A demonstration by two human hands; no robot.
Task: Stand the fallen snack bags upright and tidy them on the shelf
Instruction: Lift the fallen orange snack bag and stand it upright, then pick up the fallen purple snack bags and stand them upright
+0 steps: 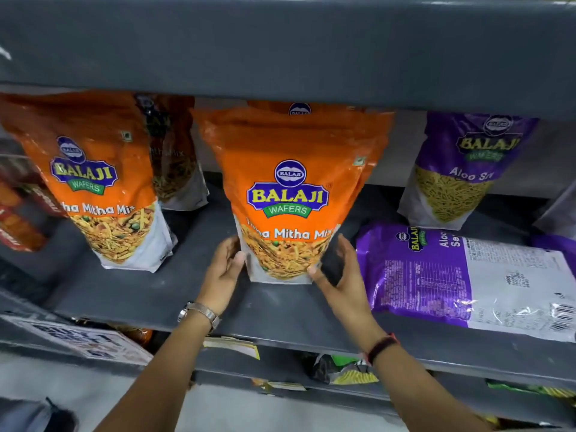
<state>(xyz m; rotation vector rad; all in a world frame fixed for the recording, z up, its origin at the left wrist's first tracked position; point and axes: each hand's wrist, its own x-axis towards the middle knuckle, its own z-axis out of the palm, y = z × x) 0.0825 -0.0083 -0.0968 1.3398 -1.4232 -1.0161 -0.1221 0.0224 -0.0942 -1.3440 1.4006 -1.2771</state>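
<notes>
Grey metal shelf (174, 294) boards fill the view, with another board close overhead. Both hands reach onto the middle board and cup the bottom corners of an orange snack bag (288, 194), which stands upright between them. The left hand (225, 269) presses its thumb and fingers against the bag's lower left edge; the right hand (338, 269) does the same at the lower right, fingers spread and partly curled, neither closed tight. A second orange bag (93, 188) stands well to the left of the left hand, with another behind it. Just to the right of the right hand a purple bag (461, 275) lies flat on its face. Behind it a purple bag (461, 169) stands leaning against the back. A watch (199, 313) sits on the left wrist.
</notes>
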